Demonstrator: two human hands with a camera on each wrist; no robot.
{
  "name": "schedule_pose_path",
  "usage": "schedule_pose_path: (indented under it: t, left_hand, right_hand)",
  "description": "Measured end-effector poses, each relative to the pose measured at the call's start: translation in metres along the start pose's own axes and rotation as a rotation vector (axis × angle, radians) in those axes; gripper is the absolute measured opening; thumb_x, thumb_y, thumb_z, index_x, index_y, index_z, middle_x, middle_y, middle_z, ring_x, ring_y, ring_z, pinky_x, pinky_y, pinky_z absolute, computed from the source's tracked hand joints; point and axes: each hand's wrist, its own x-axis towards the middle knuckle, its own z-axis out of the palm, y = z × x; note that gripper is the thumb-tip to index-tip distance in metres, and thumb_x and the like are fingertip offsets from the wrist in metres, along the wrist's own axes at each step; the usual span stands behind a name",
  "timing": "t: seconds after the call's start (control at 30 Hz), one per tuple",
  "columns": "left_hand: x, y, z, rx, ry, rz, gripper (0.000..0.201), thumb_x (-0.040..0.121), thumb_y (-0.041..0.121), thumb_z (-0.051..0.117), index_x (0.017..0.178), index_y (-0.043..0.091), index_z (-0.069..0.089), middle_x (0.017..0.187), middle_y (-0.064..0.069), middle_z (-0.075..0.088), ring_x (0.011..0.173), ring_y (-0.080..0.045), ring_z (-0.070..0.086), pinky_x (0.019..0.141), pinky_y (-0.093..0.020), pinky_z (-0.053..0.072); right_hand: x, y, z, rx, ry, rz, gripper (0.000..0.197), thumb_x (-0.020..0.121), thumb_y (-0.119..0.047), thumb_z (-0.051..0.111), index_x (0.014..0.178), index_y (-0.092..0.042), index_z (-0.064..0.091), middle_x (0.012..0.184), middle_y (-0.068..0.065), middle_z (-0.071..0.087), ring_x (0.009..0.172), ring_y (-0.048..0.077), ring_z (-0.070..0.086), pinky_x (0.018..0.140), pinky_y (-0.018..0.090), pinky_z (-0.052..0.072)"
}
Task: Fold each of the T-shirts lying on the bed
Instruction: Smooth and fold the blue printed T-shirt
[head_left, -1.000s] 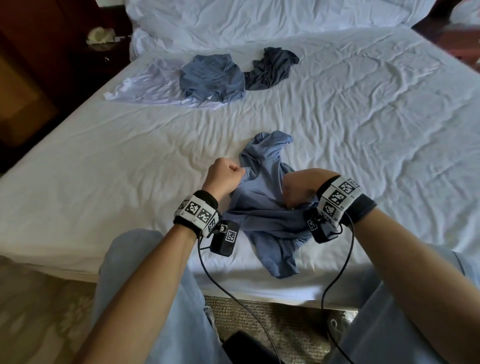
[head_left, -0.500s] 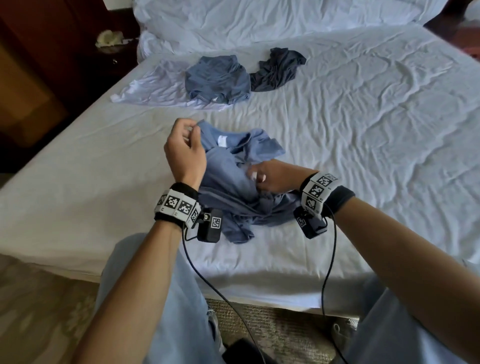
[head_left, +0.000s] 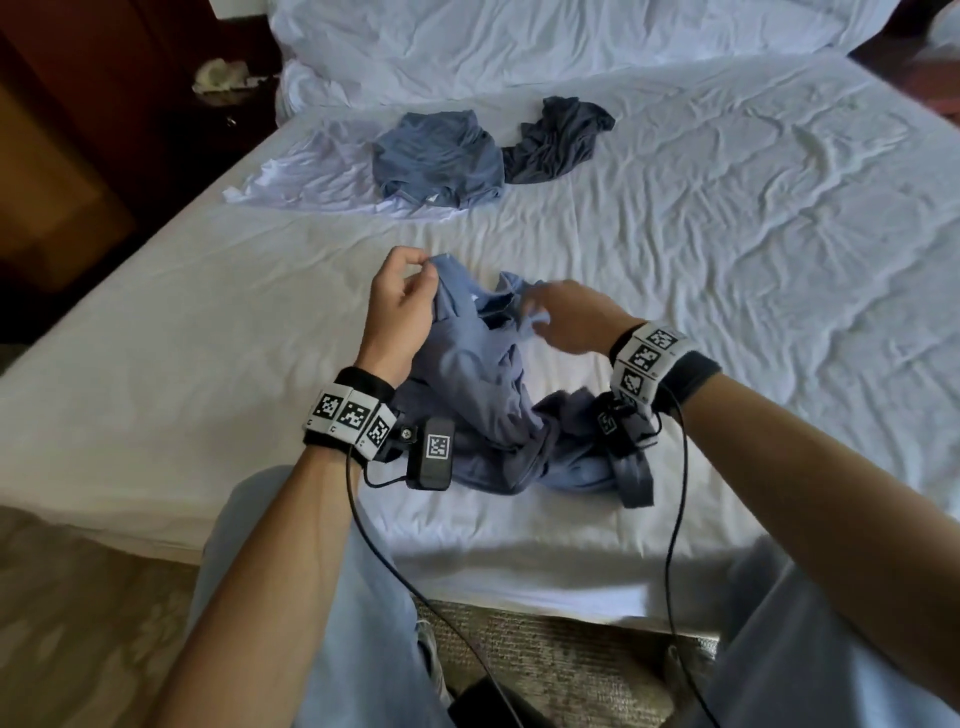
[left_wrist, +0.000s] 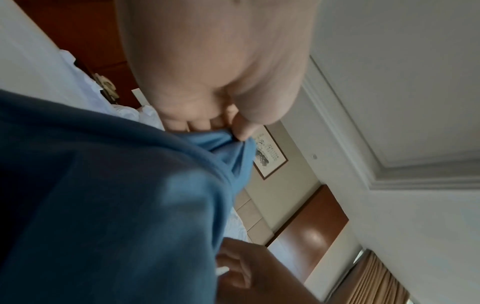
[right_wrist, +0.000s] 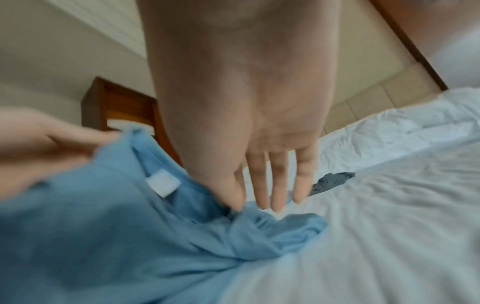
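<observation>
A crumpled light-blue T-shirt (head_left: 467, 374) lies near the bed's front edge, its collar end lifted. My left hand (head_left: 426, 262) pinches the shirt's top left edge between thumb and fingers, which the left wrist view shows as a bunched fold (left_wrist: 233, 131). My right hand (head_left: 535, 312) is at the right side of the collar. In the right wrist view its thumb and forefinger (right_wrist: 233, 205) close on a fold of cloth while the other fingers stay straight. A white neck label (right_wrist: 163, 182) shows inside the collar.
Three more shirts lie at the far left of the bed (head_left: 753, 234): a white one (head_left: 311, 176) spread flat, a grey-blue one (head_left: 441, 156) on top of it, and a dark one (head_left: 558, 137) crumpled beside them. Pillows (head_left: 519, 36) are behind and a dark nightstand (head_left: 228, 98) is far left.
My left hand has raised the shirt's top edge up off the bed. My right hand let go of the shirt's middle and moved forward to the collar. The shirt has partly opened out.
</observation>
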Motion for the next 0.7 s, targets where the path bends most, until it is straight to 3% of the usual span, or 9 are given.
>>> schedule_pose_path:
  t: [0.13, 0.2, 0.3, 0.4, 0.5, 0.57, 0.7]
  left_hand:
    - [-0.009, 0.008, -0.001, -0.062, -0.106, 0.069, 0.011, 0.106, 0.01, 0.049, 0.103, 0.019, 0.056, 0.071, -0.005, 0.049, 0.067, -0.018, 0.035, 0.058, -0.023, 0.032]
    - [-0.01, 0.011, 0.0, -0.087, -0.131, 0.098, 0.008, 0.107, 0.009, 0.049, 0.106, 0.014, 0.056, 0.066, 0.0, 0.049, 0.063, -0.016, 0.036, 0.057, -0.022, 0.03]
    - [-0.009, 0.01, 0.001, -0.082, -0.13, 0.115, 0.008, 0.107, 0.007, 0.049, 0.106, 0.013, 0.055, 0.062, 0.013, 0.051, 0.058, -0.004, 0.039, 0.057, -0.016, 0.033]
    - [-0.006, 0.008, -0.001, -0.052, -0.057, 0.12, 0.007, 0.105, 0.008, 0.05, 0.105, 0.013, 0.055, 0.061, 0.009, 0.047, 0.056, -0.005, 0.035, 0.055, -0.018, 0.031]
    - [-0.004, 0.005, -0.005, -0.012, 0.094, 0.128, 0.007, 0.101, 0.007, 0.057, 0.101, 0.013, 0.06, 0.078, 0.006, 0.066, 0.069, -0.002, 0.058, 0.068, -0.017, 0.045]
    - [-0.003, 0.004, -0.008, 0.051, 0.197, 0.133, 0.005, 0.096, 0.011, 0.065, 0.095, 0.015, 0.066, 0.087, 0.006, 0.069, 0.078, -0.001, 0.063, 0.075, -0.018, 0.05]
    - [-0.001, 0.014, -0.009, 0.219, 0.267, 0.142, 0.005, 0.091, 0.021, 0.071, 0.086, 0.021, 0.071, 0.068, 0.005, 0.056, 0.06, -0.003, 0.05, 0.064, -0.02, 0.045]
  right_hand:
    - [0.027, 0.011, 0.002, -0.014, 0.155, -0.053, 0.057, 0.099, -0.017, 0.053, 0.153, -0.026, 0.037, 0.147, 0.01, 0.051, 0.131, 0.034, 0.048, 0.102, 0.05, 0.047]
    - [0.034, 0.014, 0.009, -0.064, 0.166, -0.088, 0.06, 0.096, -0.011, 0.052, 0.153, -0.027, 0.04, 0.153, 0.007, 0.045, 0.136, 0.033, 0.043, 0.103, 0.051, 0.044]
    - [0.037, 0.016, 0.017, -0.117, 0.154, -0.13, 0.047, 0.094, -0.008, 0.051, 0.137, -0.022, 0.06, 0.151, 0.005, 0.047, 0.132, 0.03, 0.044, 0.099, 0.048, 0.045]
    - [0.032, 0.018, 0.015, -0.118, 0.243, -0.151, 0.031, 0.098, -0.013, 0.052, 0.122, -0.018, 0.072, 0.138, 0.005, 0.057, 0.122, 0.03, 0.05, 0.087, 0.042, 0.048]
    - [0.026, 0.024, 0.004, 0.009, 0.406, -0.108, 0.022, 0.098, -0.017, 0.057, 0.111, -0.016, 0.075, 0.12, 0.008, 0.06, 0.108, 0.03, 0.057, 0.076, 0.042, 0.051]
    - [0.02, 0.024, -0.005, 0.11, 0.481, -0.062, 0.02, 0.098, -0.018, 0.059, 0.11, -0.015, 0.075, 0.106, 0.007, 0.059, 0.091, 0.025, 0.059, 0.068, 0.036, 0.047]
    - [-0.003, 0.012, -0.024, 0.385, 0.521, 0.088, 0.023, 0.093, -0.009, 0.052, 0.098, -0.016, 0.073, 0.062, 0.001, 0.066, 0.054, 0.014, 0.057, 0.054, 0.028, 0.042]
